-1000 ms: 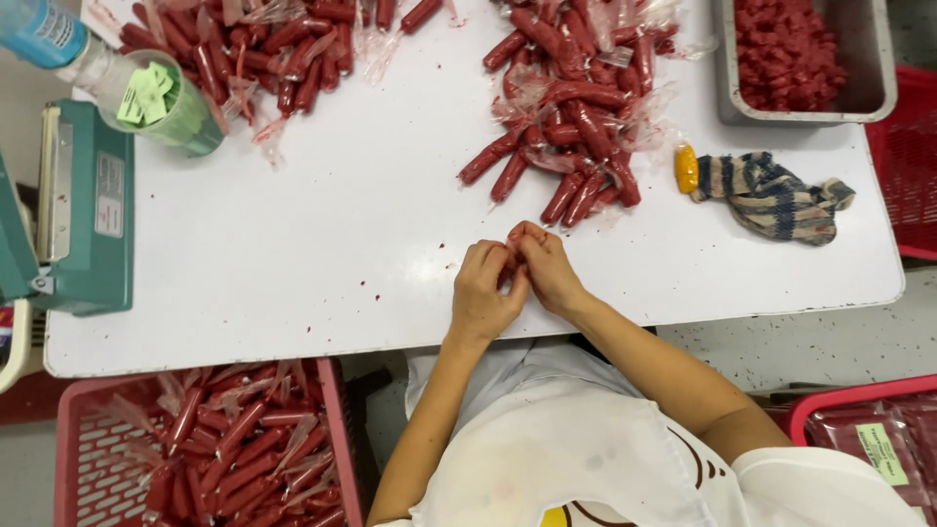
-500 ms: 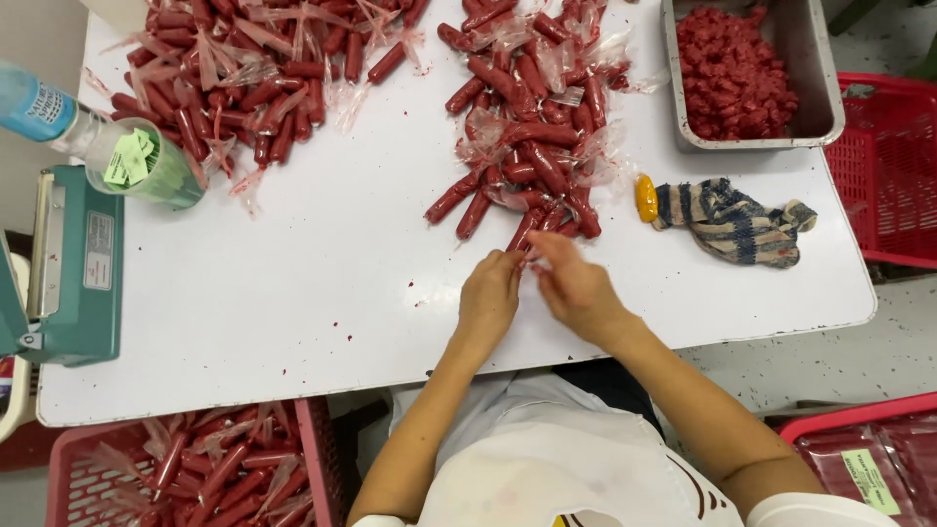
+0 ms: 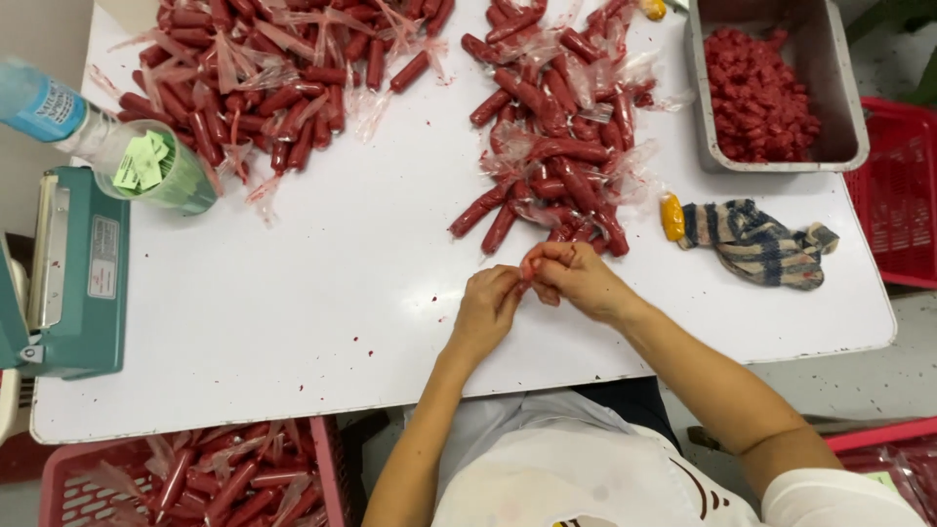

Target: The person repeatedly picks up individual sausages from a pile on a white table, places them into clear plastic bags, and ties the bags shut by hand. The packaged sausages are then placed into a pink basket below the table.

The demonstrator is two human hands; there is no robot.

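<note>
My left hand (image 3: pixel 485 310) and my right hand (image 3: pixel 576 279) meet over the white table (image 3: pixel 322 322), fingertips pinched together on one small red sausage in clear wrap (image 3: pixel 530 263). Most of that sausage is hidden by the fingers. Just beyond the hands lies a heap of wrapped red sausages (image 3: pixel 561 137). A second, wider heap of sausages (image 3: pixel 264 88) covers the far left of the table.
A steel tray of red pieces (image 3: pixel 771 88) stands at the far right. A striped cloth (image 3: pixel 756 244) and a small yellow object (image 3: pixel 671 217) lie near it. A green cup (image 3: pixel 161 166), a plastic bottle (image 3: pixel 44 102) and a teal machine (image 3: pixel 68 273) sit left. Red crates (image 3: pixel 195 478) flank the table.
The view has shifted, so the table sits lower in frame. Both hands stay joined at the fingertips and have moved slightly toward the middle sausage heap.
</note>
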